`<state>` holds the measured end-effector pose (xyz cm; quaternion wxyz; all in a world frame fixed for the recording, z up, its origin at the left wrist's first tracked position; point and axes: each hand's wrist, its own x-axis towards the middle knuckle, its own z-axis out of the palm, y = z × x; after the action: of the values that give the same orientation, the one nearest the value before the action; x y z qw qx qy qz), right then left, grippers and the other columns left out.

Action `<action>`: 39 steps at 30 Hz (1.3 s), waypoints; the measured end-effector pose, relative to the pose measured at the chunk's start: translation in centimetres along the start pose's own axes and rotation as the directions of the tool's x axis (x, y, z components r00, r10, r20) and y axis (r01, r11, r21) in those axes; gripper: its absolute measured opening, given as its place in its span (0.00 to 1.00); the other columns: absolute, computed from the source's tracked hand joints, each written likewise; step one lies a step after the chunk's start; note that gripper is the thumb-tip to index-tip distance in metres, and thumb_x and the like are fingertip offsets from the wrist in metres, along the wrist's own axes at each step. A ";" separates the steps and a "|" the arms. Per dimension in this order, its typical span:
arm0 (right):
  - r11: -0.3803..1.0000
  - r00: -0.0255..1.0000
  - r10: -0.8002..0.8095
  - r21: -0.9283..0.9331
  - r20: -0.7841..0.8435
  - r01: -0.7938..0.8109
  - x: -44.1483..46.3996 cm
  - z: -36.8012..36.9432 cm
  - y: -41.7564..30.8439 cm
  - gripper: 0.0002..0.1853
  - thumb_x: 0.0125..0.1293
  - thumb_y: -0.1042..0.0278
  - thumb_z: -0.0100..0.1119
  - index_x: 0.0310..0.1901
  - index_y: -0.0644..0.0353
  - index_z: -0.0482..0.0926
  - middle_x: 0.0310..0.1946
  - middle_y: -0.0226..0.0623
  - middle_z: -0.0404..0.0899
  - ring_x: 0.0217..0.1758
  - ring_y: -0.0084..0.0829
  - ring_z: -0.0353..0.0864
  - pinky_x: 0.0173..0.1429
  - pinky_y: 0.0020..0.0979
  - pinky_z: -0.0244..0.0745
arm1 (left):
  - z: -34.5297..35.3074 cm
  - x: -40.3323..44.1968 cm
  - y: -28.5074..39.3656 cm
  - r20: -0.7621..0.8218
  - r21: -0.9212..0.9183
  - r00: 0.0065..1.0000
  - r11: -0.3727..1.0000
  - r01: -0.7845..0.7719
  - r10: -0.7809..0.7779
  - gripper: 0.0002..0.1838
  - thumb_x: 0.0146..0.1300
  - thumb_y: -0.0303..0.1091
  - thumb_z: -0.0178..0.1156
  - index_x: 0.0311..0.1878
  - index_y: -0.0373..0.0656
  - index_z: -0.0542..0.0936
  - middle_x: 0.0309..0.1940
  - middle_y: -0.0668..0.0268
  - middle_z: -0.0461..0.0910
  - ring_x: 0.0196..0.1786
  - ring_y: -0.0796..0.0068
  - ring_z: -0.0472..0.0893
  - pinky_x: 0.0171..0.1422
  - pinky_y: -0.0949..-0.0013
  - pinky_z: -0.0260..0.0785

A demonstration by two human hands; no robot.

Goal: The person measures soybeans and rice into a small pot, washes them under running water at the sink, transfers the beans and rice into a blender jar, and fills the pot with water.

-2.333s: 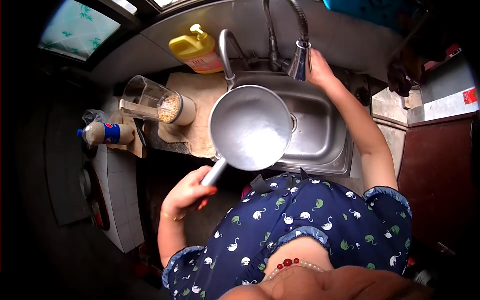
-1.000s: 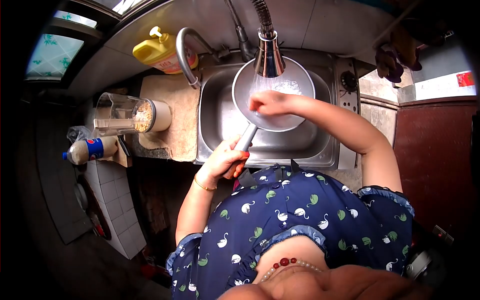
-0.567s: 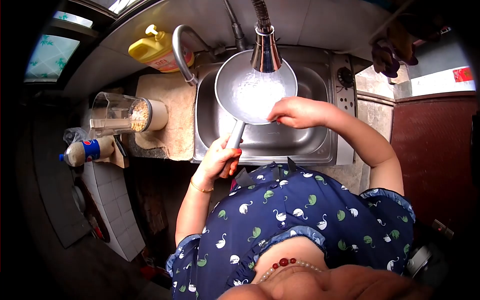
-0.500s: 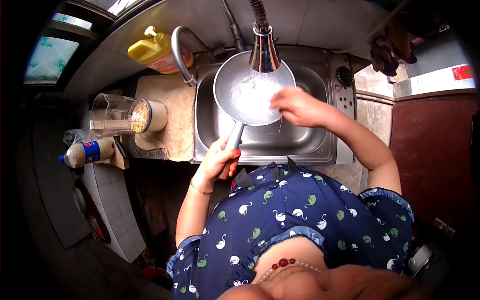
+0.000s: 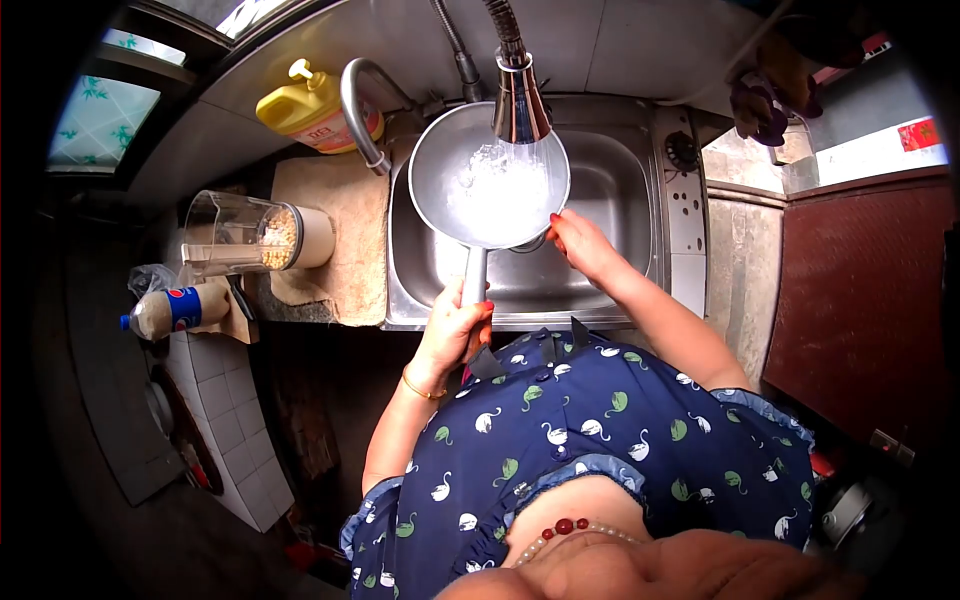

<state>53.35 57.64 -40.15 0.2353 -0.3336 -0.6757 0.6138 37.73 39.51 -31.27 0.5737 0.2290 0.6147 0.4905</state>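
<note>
A light grey frying pan (image 5: pixel 440 185) is over the sink, its handle toward me. My left hand (image 5: pixel 455 325) is wrapped round that handle. Water runs from a chrome spray tap (image 5: pixel 522 105) into the pan, pooling and splashing white. At the pan's lower right edge, my right hand (image 5: pixel 583 245) has its fingertips closed on the rim; the fingers beneath are partly hidden. Below the pan lies the steel sink (image 5: pixel 610 290), mostly visible on its right side.
A curved second tap (image 5: pixel 350 100) rises at the sink's left corner, near a yellow pump bottle (image 5: pixel 305 105). On a tan cloth (image 5: pixel 350 270) lies a clear blender jug (image 5: pixel 215 230) with pale kernels. A blue-labelled bottle (image 5: pixel 180 308) lies at the counter's left end.
My right hand has moved from over the pan's right side down to its lower right rim. The pan has shifted slightly left, and its handle now points more directly toward me.
</note>
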 end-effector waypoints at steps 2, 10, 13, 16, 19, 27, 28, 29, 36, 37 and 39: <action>1.000 0.995 -0.009 -0.022 -0.104 0.006 1.8 0.3 2.3 0.24 0.71 0.53 0.40 0.34 0.70 0.74 0.35 0.61 0.77 0.44 0.60 0.75 0.48 0.48 0.69 | 0.6 0.0 -0.3 -0.023 -0.016 0.999 1.000 -0.027 0.027 0.12 0.61 0.25 0.57 0.45 0.38 0.66 0.22 0.65 0.72 0.15 0.77 0.72 0.17 0.75 0.65; 0.939 0.929 -0.158 -0.341 -0.336 0.037 4.4 -2.2 0.6 0.19 0.68 0.58 0.43 0.32 0.68 0.74 0.34 0.64 0.77 0.44 0.63 0.76 0.49 0.54 0.70 | 1.4 -0.2 0.7 -0.006 0.047 1.000 0.999 -0.005 0.006 0.12 0.60 0.25 0.57 0.44 0.37 0.66 0.22 0.65 0.72 0.15 0.76 0.73 0.17 0.73 0.67; 0.867 0.917 -0.239 -0.495 -0.321 0.053 5.2 -3.7 -0.7 0.18 0.68 0.59 0.43 0.31 0.66 0.75 0.32 0.62 0.78 0.40 0.61 0.78 0.47 0.55 0.72 | 1.4 -0.4 0.8 0.018 0.061 1.000 0.998 0.019 -0.020 0.13 0.61 0.26 0.57 0.46 0.37 0.66 0.21 0.65 0.72 0.15 0.77 0.72 0.18 0.73 0.66; 0.772 0.896 -0.283 -0.635 -0.341 0.002 6.8 -5.0 -1.5 0.16 0.68 0.59 0.44 0.35 0.65 0.74 0.33 0.58 0.80 0.39 0.59 0.80 0.46 0.54 0.74 | 1.3 -0.6 0.7 0.037 0.054 0.998 0.998 0.043 -0.045 0.13 0.60 0.26 0.57 0.47 0.37 0.67 0.21 0.66 0.73 0.16 0.77 0.72 0.22 0.75 0.66; 0.621 0.825 -0.464 -0.783 -0.323 0.043 8.3 -6.4 -2.4 0.13 0.69 0.59 0.47 0.37 0.61 0.74 0.33 0.51 0.81 0.37 0.52 0.81 0.43 0.49 0.77 | 1.3 -1.1 0.4 0.096 0.071 0.991 0.994 0.086 -0.093 0.14 0.60 0.26 0.57 0.48 0.37 0.69 0.22 0.66 0.73 0.18 0.78 0.72 0.26 0.76 0.65; 0.711 0.897 -0.430 -0.574 0.102 0.406 7.6 -2.7 -4.9 0.17 0.70 0.54 0.49 0.33 0.59 0.79 0.30 0.50 0.80 0.39 0.49 0.80 0.44 0.46 0.74 | 0.8 -1.1 0.0 0.116 0.042 0.988 0.994 0.097 -0.101 0.16 0.59 0.26 0.57 0.49 0.36 0.69 0.23 0.66 0.73 0.19 0.78 0.72 0.26 0.76 0.65; 0.737 0.894 -0.430 -0.526 0.121 0.426 8.3 -2.4 -4.4 0.17 0.70 0.53 0.49 0.34 0.59 0.79 0.30 0.50 0.80 0.39 0.49 0.80 0.45 0.45 0.74 | 0.8 -1.2 0.1 0.113 0.048 0.989 0.995 0.091 -0.096 0.16 0.59 0.26 0.57 0.49 0.36 0.69 0.23 0.66 0.73 0.19 0.78 0.72 0.26 0.76 0.65; 0.760 0.891 -0.432 -0.475 0.141 0.444 8.9 -2.2 -4.0 0.18 0.70 0.53 0.49 0.35 0.59 0.79 0.31 0.50 0.80 0.40 0.49 0.80 0.45 0.45 0.74 | 0.7 -1.2 0.2 0.115 0.062 0.988 0.994 0.092 -0.098 0.16 0.59 0.26 0.57 0.51 0.36 0.68 0.23 0.66 0.73 0.19 0.78 0.72 0.25 0.75 0.65; 0.878 0.953 -0.286 -0.372 0.097 0.301 7.2 -4.6 -8.2 0.14 0.64 0.58 0.57 0.31 0.62 0.81 0.36 0.47 0.79 0.44 0.47 0.79 0.50 0.38 0.74 | 0.2 -1.4 0.4 0.124 0.090 0.988 0.993 0.078 -0.089 0.17 0.60 0.26 0.55 0.53 0.35 0.68 0.23 0.66 0.72 0.18 0.77 0.72 0.23 0.75 0.66; 0.808 0.924 -0.345 -0.448 0.164 0.381 6.9 -5.2 -8.8 0.11 0.62 0.61 0.58 0.35 0.61 0.81 0.38 0.46 0.78 0.45 0.47 0.78 0.51 0.40 0.74 | 0.1 -1.4 0.3 0.129 0.092 0.988 0.993 0.072 -0.084 0.17 0.60 0.26 0.55 0.52 0.35 0.68 0.23 0.66 0.72 0.18 0.77 0.72 0.23 0.75 0.66; 0.718 0.873 -0.442 -0.502 0.206 0.482 6.6 -6.1 -8.6 0.09 0.60 0.67 0.58 0.41 0.60 0.79 0.42 0.46 0.76 0.46 0.49 0.78 0.52 0.42 0.73 | -0.1 -1.4 0.3 0.126 0.081 0.989 0.994 0.069 -0.079 0.17 0.60 0.25 0.56 0.52 0.35 0.69 0.23 0.66 0.72 0.18 0.78 0.73 0.23 0.75 0.66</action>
<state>51.99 66.48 -31.41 0.2531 -0.1845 -0.8896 0.3324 37.88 38.45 -30.38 0.6209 0.2591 0.6026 0.4293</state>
